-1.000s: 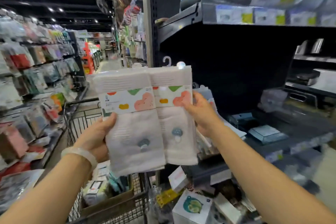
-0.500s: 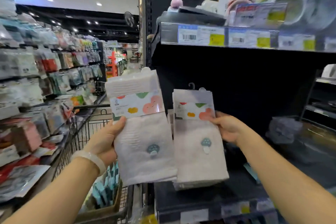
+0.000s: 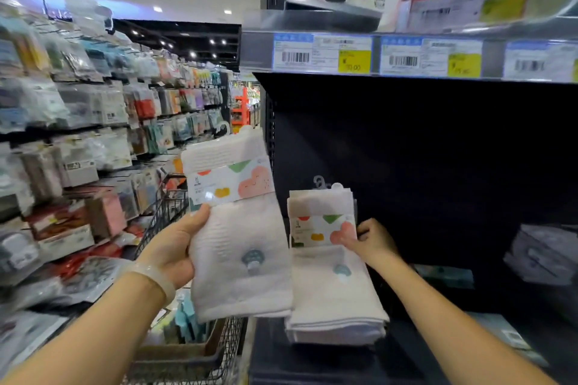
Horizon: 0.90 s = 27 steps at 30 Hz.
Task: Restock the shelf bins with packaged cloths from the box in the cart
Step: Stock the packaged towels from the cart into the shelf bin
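Observation:
My left hand (image 3: 175, 247) holds a packaged white cloth (image 3: 240, 259) by its left edge, upright in front of the dark shelf's left end. The pack has a paper band with coloured cloud shapes and a small blue mushroom patch. My right hand (image 3: 370, 239) pinches the right edge of a second, matching packaged cloth (image 3: 328, 278), which stands at the front of a stack of like packs on the dark shelf (image 3: 312, 362). Below my left arm stands the wire cart (image 3: 175, 206) with a cardboard box (image 3: 187, 350) of teal packs in it.
An upper shelf edge (image 3: 406, 56) with price labels runs overhead, bowls and goods on it. Grey packs (image 3: 541, 253) lie on the shelf at the right. Racks of hanging goods (image 3: 78, 134) line the aisle's left side.
The two packs, held side by side a second ago, have parted. My right hand has moved its pack right and down onto the stack on the shelf. The view has tilted upward.

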### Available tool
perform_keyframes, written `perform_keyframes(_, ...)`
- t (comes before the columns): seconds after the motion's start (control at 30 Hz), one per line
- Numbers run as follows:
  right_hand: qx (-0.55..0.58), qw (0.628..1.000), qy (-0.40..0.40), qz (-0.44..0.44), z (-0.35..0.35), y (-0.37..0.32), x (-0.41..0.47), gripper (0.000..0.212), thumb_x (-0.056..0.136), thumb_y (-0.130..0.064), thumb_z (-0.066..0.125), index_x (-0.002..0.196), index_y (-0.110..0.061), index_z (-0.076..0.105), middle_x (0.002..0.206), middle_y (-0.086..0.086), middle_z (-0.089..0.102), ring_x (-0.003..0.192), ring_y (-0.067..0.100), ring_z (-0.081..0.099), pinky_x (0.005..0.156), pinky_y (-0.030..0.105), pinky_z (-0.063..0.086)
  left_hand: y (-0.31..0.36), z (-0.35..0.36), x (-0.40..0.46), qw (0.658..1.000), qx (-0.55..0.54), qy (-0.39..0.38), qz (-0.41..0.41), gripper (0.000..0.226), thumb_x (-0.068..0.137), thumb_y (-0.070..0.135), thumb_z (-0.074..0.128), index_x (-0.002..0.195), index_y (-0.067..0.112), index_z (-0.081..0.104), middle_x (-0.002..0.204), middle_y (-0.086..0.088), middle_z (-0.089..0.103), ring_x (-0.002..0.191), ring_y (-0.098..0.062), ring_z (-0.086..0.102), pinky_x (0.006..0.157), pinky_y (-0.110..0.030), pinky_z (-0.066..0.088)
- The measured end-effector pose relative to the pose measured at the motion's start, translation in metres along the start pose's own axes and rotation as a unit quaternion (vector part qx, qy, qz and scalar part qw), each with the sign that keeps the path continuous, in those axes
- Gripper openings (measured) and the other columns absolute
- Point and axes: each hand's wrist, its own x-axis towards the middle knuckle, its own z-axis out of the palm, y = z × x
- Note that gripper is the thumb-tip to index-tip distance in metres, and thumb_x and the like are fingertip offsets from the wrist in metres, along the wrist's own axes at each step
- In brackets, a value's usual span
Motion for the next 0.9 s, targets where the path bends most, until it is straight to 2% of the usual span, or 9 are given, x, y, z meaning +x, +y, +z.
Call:
perform_keyframes(0.13,-0.069,0.995,0.052,-0.043,-0.001,-0.01,-0.01,0.041,0.074,-0.037,0.076,0.089,-0.024,0.041,0.099,-0.003,0.046,0.082,0.013,0.052,0.058,0.024,0.039,0.0,0.017,0.002,0.999,0.022,-0.039,-0.028,0.021,0.09,0.019,0.051,0.103,0.01,0.064,0.079,-0.01,0.074,0.062,-0.023,0.071,0.057,-0.04,0.06)
perform_keyframes(0.2,0.066,0.994,0.027,-0.078,-0.007,-0.024,-0.018,0.024,0.082,-0.032,0.07,0.089,-0.022,0.049,0.107,0.003,0.056,0.089,0.018,0.06,0.066,0.028,0.051,0.0,0.028,0.002,0.996,0.017,-0.069,-0.051,0.027,0.082,0.018,0.055,0.105,0.009,0.065,0.083,-0.012,0.074,0.065,-0.025,0.072,0.057,-0.042,0.06)
perform_keyframes(0.3,0.304,0.925,-0.22,-0.058,-0.015,-0.043,-0.039,0.047,0.085,-0.047,0.052,0.12,-0.015,0.055,0.112,0.009,0.066,0.106,0.027,0.064,0.095,0.044,0.051,0.001,0.042,0.006,0.994,0.0,-0.083,-0.074,0.025,0.082,0.018,0.056,0.102,0.008,0.066,0.082,-0.014,0.074,0.065,-0.027,0.072,0.058,-0.045,0.06)
perform_keyframes(0.4,0.282,0.891,-0.348,-0.077,-0.011,-0.047,-0.061,0.048,0.085,-0.041,0.06,0.127,-0.021,0.049,0.119,0.004,0.067,0.112,0.025,0.063,0.092,0.042,0.052,0.003,0.052,0.018,0.994,0.015,-0.071,-0.079,0.021,0.093,0.02,0.049,0.097,0.007,0.066,0.078,-0.013,0.074,0.063,-0.026,0.072,0.06,-0.047,0.057)
perform_keyframes(0.5,0.274,0.905,-0.313,-0.094,-0.012,-0.048,-0.072,0.042,0.084,-0.022,0.067,0.123,-0.022,0.05,0.113,0.002,0.07,0.103,0.022,0.068,0.08,0.038,0.057,0.005,0.059,0.034,0.995,0.029,-0.061,-0.072,0.021,0.095,0.02,0.048,0.096,0.009,0.066,0.074,-0.01,0.074,0.061,-0.023,0.072,0.057,-0.043,0.058)
perform_keyframes(0.63,0.335,0.906,-0.249,-0.075,-0.031,-0.046,-0.074,0.038,0.08,-0.018,0.065,0.117,-0.016,0.056,0.108,0.008,0.072,0.099,0.025,0.069,0.088,0.043,0.055,-0.004,0.065,0.052,0.994,0.045,-0.075,-0.06,0.018,0.094,0.016,0.051,0.096,0.011,0.067,0.08,-0.009,0.075,0.069,-0.024,0.072,0.072,-0.048,0.055)
perform_keyframes(0.7,0.303,0.924,-0.229,-0.045,-0.036,-0.037,-0.073,0.026,0.087,-0.012,0.06,0.113,-0.015,0.057,0.11,0.01,0.071,0.101,0.028,0.067,0.093,0.049,0.051,-0.02,0.067,0.059,0.993,0.085,-0.069,-0.047,0.015,0.093,0.013,0.052,0.095,0.011,0.067,0.079,-0.008,0.075,0.071,-0.023,0.071,0.076,-0.045,0.057)
perform_keyframes(0.8,0.227,0.951,-0.209,0.013,-0.039,-0.019,-0.074,0.019,0.092,-0.01,0.057,0.111,-0.01,0.058,0.108,0.012,0.07,0.101,0.029,0.067,0.096,0.052,0.049,-0.054,0.066,0.065,0.986,0.148,-0.043,-0.067,0.013,0.094,0.011,0.053,0.092,0.009,0.066,0.073,-0.006,0.075,0.062,-0.02,0.071,0.063,-0.039,0.06)
perform_keyframes(0.9,0.167,0.964,-0.202,0.049,-0.042,-0.006,-0.076,0.021,0.092,-0.011,0.058,0.112,-0.006,0.057,0.105,0.012,0.071,0.096,0.027,0.069,0.09,0.048,0.051,-0.079,0.065,0.064,0.982,0.151,-0.034,-0.111,0.014,0.093,0.011,0.054,0.102,0.007,0.064,0.087,-0.013,0.073,0.077,-0.028,0.069,0.076,-0.045,0.056)
